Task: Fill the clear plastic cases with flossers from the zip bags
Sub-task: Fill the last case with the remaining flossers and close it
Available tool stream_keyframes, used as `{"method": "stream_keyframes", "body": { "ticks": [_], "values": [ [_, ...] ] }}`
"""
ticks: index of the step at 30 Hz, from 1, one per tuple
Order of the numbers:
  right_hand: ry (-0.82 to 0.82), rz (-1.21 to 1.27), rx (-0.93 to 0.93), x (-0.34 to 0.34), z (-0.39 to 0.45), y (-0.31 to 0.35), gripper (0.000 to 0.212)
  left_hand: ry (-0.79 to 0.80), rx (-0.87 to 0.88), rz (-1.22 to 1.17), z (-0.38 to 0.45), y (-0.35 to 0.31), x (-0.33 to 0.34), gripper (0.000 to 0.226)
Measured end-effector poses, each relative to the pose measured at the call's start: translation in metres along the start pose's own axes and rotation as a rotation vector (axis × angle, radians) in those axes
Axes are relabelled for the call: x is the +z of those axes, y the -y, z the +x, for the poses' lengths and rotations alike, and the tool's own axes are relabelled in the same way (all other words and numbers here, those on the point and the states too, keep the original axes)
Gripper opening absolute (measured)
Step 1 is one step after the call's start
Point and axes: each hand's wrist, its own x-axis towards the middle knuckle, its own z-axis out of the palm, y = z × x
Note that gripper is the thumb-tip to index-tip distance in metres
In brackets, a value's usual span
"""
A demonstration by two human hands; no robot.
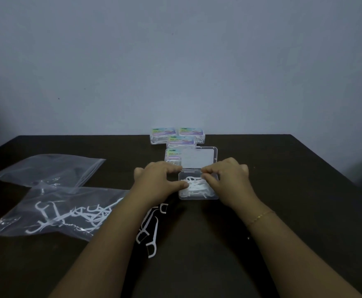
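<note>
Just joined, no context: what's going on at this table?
A person is packing flossers into an open clear case. Both hands, left and right, are at it, fingertips among the flossers inside; its lid is tipped back. Four labelled cases sit behind. Loose flossers lie nearer, and two zip bags lie left, one still holding flossers.

Four closed cases stand near the far edge of the worktop [283, 168], each with a colourful label on its lid. On the nearest case [173, 157], just left of the open case's raised lid, the label's main line appears to read "DENTAL FLOSS"; the small brand mark above it is too blurred to read. The labels on the other three cases [181, 141] carry the same layout, but their print cannot be made out.
</note>
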Motion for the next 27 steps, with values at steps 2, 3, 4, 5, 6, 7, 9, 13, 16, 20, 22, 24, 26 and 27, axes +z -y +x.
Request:
{"method": "stream_keyframes", "body": {
  "ticks": [2, 3, 4, 5, 6, 7, 9, 13, 16, 20, 22, 24, 26, 27],
  "values": [
    [-0.025, 0.014, -0.011, -0.002, -0.001, 0.001, 0.025, -0.008, -0.031, -0.004, 0.0, 0.002, -0.001, 0.046],
    [-0.032, 0.016, -0.017, -0.003, -0.001, 0.001, 0.025, -0.006, -0.046, -0.002, 0.0, 0.003, -0.001, 0.044],
    [-0.034, 0.017, -0.02, -0.004, -0.002, 0.002, 0.025, -0.003, -0.056, 0.002, -0.001, 0.003, -0.001, 0.043],
    [-0.036, 0.019, -0.022, -0.004, -0.003, 0.003, 0.024, -0.005, -0.062, 0.004, -0.001, 0.003, 0.0, 0.041],
    [-0.042, 0.019, -0.026, -0.004, -0.004, 0.005, 0.023, -0.011, -0.067, 0.005, -0.002, 0.003, 0.0, 0.039],
    [-0.048, 0.014, -0.034, -0.005, -0.005, 0.007, 0.022, -0.02, -0.074, 0.006, -0.003, 0.003, 0.0, 0.038],
    [-0.07, 0.003, -0.063, -0.006, -0.009, 0.013, 0.021, -0.038, -0.086, 0.017, -0.004, 0.003, 0.0, 0.036],
    [0.014, -0.015, -0.213, -0.007, -0.026, 0.03, 0.024, -0.06, -0.12, 0.084, -0.008, 0.007, -0.005, 0.023],
    [0.133, -0.016, -0.392, 0.001, -0.039, 0.042, 0.027, -0.067, -0.149, 0.094, -0.011, 0.018, -0.011, 0.026],
    [0.223, -0.05, -0.536, 0.022, -0.052, 0.057, 0.038, -0.059, -0.201, 0.068, -0.011, 0.03, -0.02, 0.03],
    [0.228, -0.13, -0.586, 0.031, -0.058, 0.065, 0.045, -0.045, -0.216, 0.065, -0.011, 0.034, -0.023, 0.029],
    [0.205, -0.199, -0.63, 0.037, -0.059, 0.072, 0.049, -0.024, -0.22, 0.056, -0.01, 0.034, -0.023, 0.028],
    [0.201, -0.24, -0.643, 0.037, -0.059, 0.076, 0.05, -0.012, -0.219, 0.046, -0.011, 0.034, -0.021, 0.029],
    [0.203, -0.251, -0.642, 0.037, -0.058, 0.076, 0.05, -0.007, -0.217, 0.043, -0.011, 0.034, -0.02, 0.03]
  ]
}}
